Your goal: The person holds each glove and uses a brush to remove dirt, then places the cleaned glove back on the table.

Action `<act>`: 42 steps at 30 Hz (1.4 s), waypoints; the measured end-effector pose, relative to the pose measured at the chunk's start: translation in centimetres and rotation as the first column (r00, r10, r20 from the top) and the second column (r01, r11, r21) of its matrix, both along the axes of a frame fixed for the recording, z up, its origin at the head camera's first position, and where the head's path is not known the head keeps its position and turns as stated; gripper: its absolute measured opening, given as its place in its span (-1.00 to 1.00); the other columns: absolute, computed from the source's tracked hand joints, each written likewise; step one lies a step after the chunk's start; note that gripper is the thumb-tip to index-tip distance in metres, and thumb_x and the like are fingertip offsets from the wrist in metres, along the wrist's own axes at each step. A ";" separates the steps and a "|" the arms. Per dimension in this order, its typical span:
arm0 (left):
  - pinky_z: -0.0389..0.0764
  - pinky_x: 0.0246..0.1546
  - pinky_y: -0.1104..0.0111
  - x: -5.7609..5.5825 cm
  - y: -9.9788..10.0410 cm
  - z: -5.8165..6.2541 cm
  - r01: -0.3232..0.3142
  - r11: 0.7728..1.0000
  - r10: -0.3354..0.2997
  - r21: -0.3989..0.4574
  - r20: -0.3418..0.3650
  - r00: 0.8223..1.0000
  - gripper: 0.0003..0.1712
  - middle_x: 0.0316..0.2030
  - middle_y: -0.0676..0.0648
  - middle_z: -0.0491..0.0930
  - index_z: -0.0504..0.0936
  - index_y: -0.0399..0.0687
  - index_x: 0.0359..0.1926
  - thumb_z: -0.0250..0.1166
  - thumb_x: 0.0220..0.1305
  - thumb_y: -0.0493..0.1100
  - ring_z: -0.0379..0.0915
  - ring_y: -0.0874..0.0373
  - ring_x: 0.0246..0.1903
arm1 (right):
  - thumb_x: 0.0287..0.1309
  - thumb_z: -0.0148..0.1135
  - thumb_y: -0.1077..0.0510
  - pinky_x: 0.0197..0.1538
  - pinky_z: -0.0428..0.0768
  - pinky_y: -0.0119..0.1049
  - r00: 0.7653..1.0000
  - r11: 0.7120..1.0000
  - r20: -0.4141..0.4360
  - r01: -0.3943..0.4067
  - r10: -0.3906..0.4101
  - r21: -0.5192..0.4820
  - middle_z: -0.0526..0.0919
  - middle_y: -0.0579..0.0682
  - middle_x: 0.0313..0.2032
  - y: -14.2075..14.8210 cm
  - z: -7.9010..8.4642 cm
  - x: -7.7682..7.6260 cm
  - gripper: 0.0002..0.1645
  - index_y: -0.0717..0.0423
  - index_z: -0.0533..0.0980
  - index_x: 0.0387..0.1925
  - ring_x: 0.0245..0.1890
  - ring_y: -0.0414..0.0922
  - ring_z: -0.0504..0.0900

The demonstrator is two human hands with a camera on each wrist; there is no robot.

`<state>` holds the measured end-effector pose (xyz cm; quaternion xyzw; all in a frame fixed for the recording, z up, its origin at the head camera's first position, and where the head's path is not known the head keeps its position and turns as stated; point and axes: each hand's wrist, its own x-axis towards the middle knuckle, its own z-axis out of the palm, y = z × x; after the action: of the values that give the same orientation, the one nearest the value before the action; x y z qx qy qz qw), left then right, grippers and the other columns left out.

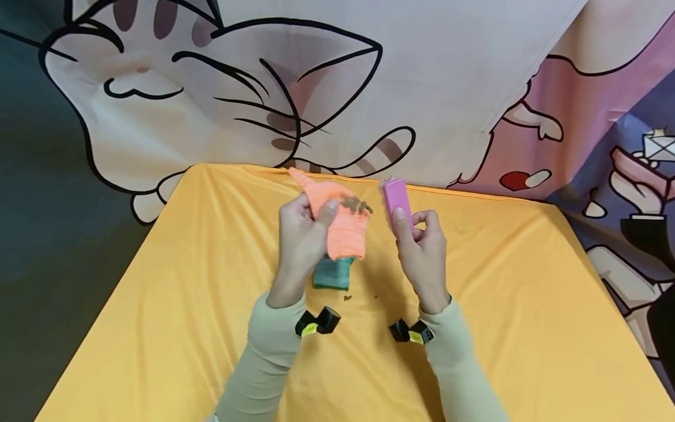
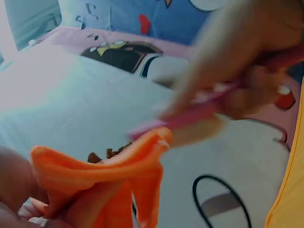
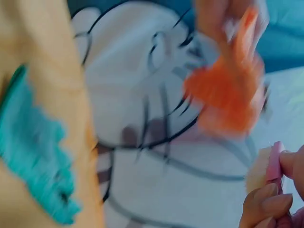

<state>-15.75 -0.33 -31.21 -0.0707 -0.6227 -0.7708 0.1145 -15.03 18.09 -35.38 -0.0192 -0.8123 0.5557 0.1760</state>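
Between its thumb and fingers my left hand point(image 1: 304, 240) grips an orange knitted sock-like piece point(image 1: 348, 234) with a ribbed cuff. Dark brown dirt clumps point(image 1: 355, 205) cling to its front. My right hand point(image 1: 422, 252) holds a pink brush point(image 1: 396, 196), raised upright just right of the orange piece and apart from it in the head view. Pale bristles point(image 3: 258, 171) show along the brush's side in the right wrist view. Below the orange piece, a teal knitted piece point(image 1: 332, 275) lies on the table, partly hidden.
A yellow cloth point(image 1: 211, 328) covers the table. Small brown crumbs point(image 1: 347, 298) lie on it near the teal piece. Behind the table's far edge stands a white wall covering point(image 1: 448, 76) with a cartoon cat. Both wrists wear small black cameras point(image 1: 328, 320).
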 end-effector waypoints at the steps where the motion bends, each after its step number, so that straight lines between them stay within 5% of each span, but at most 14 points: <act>1: 0.64 -0.42 0.23 0.0 0.3 0.0 0.044 0.999 -0.044 0.001 0.011 0.999 -0.81 -0.35 -0.32 0.61 0.53 -0.40 -0.13 0.12 0.24 -0.39 0.62 0.01 -0.40 | 0.21 0.05 -0.16 -0.83 0.21 -0.34 0.999 0.999 -0.023 -0.027 0.026 -0.036 0.35 0.02 -0.82 -0.2 0.7 0.5 -0.59 0.10 0.28 -0.32 -0.87 -0.17 0.25; 5: 0.64 -0.42 0.21 0.1 1.3 -0.3 0.161 0.987 -0.160 -0.029 0.033 0.987 -0.78 -0.36 -0.30 0.62 0.50 -0.36 -0.12 0.14 0.17 -0.45 0.61 0.00 -0.41 | 0.28 0.04 0.07 -0.85 0.15 -0.36 0.980 0.985 -0.139 -0.154 0.142 -0.082 0.28 0.00 -0.84 -1.6 3.0 2.8 -0.76 0.16 0.27 -0.32 -0.89 -0.20 0.18; 9: 0.62 -0.50 0.27 0.4 1.9 -0.2 0.175 0.981 -0.172 -0.083 0.049 0.984 -0.73 -0.41 -0.27 0.64 0.54 -0.33 -0.14 0.17 0.08 -0.49 0.60 0.06 -0.51 | 0.25 0.08 0.13 -0.86 0.09 -0.41 0.964 0.985 -0.214 -0.136 0.156 0.103 0.22 -0.10 -0.87 -2.7 2.9 3.3 -0.78 0.20 0.28 -0.31 -0.92 -0.27 0.15; 13: 0.62 -0.48 0.31 0.5 1.6 0.1 0.154 0.986 -0.143 -0.069 0.147 0.979 -0.69 -0.41 -0.26 0.64 0.54 -0.33 -0.10 0.16 0.08 -0.50 0.61 0.06 -0.47 | 0.25 0.08 -0.02 -0.85 0.08 -0.40 0.981 0.968 -0.177 -0.038 0.084 0.250 0.19 -0.11 -0.87 -2.2 1.2 2.1 -0.69 0.14 0.28 -0.30 -0.92 -0.25 0.16; 22: 0.61 -0.25 0.29 -0.8 1.1 -0.4 0.198 0.979 -0.168 -0.056 0.338 0.926 -0.63 -0.30 -0.22 0.64 0.51 -0.32 0.00 0.14 0.12 -0.49 0.60 0.06 -0.24 | 0.21 0.02 -0.22 -0.82 0.05 -0.35 0.996 0.967 -0.073 -0.027 0.047 0.253 0.16 -0.06 -0.83 -1.4 -0.5 0.4 -0.52 0.13 0.28 -0.30 -0.90 -0.17 0.14; 26: 0.62 -0.32 0.31 -0.9 0.9 -0.6 0.194 0.980 -0.166 -0.046 0.354 0.920 -0.68 -0.35 -0.23 0.64 0.53 -0.33 -0.08 0.15 0.10 -0.50 0.61 0.07 -0.31 | 0.21 -0.03 -0.28 -0.82 0.11 -0.35 0.999 0.959 -0.034 0.018 -0.009 0.284 0.22 -0.06 -0.81 -0.4 -1.2 -0.5 -0.47 0.14 0.28 -0.29 -0.87 -0.18 0.18; 30: 0.54 -0.59 0.37 -0.7 0.7 -0.7 0.192 0.977 -0.152 -0.089 0.338 0.929 -0.84 -0.59 -0.15 0.55 0.56 -0.33 -0.26 0.17 0.09 -0.49 0.49 0.16 -0.63 | 0.22 -0.07 -0.28 -0.80 0.13 -0.36 0.997 0.955 -0.011 0.077 -0.077 0.288 0.24 -0.07 -0.79 0.8 -1.2 -0.9 -0.46 0.14 0.28 -0.30 -0.85 -0.24 0.18; 33: 0.41 -0.67 0.40 -0.6 0.9 -0.8 0.221 0.965 -0.167 -0.138 0.323 0.932 -0.91 -0.68 -0.10 0.45 0.55 -0.31 -0.34 0.17 0.10 -0.46 0.32 0.18 -0.72 | 0.26 -0.06 -0.21 -0.82 0.11 -0.36 0.998 0.975 -0.039 0.048 -0.040 0.219 0.26 -0.04 -0.82 0.6 -0.2 0.0 -0.53 0.15 0.28 -0.29 -0.88 -0.22 0.17; 36: 0.52 -0.59 0.39 -0.5 1.3 -0.7 0.262 0.956 -0.209 -0.130 0.321 0.924 -0.86 -0.60 -0.13 0.53 0.55 -0.32 -0.27 0.16 0.10 -0.46 0.45 0.17 -0.64 | 0.28 -0.03 -0.12 -0.85 0.10 -0.37 0.996 0.983 -0.077 -0.029 0.043 0.180 0.26 -0.04 -0.84 -0.5 0.8 1.0 -0.60 0.16 0.28 -0.27 -0.91 -0.20 0.17; 42: 0.53 -0.55 0.42 -0.6 0.8 -0.4 0.279 0.958 -0.239 -0.065 0.354 0.904 -0.74 -0.45 -0.21 0.60 0.55 -0.34 -0.15 0.15 0.08 -0.48 0.48 0.17 -0.58 | 0.29 -0.06 -0.16 -0.84 0.07 -0.39 0.994 0.961 -0.082 -0.052 0.077 0.270 0.22 -0.08 -0.84 -1.3 0.1 0.9 -0.58 0.15 0.25 -0.28 -0.91 -0.21 0.14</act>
<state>-16.31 0.51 -31.62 -0.0241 -0.6611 -0.7428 -0.1031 -14.10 16.77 -35.28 0.0569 -0.8712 0.4465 0.1959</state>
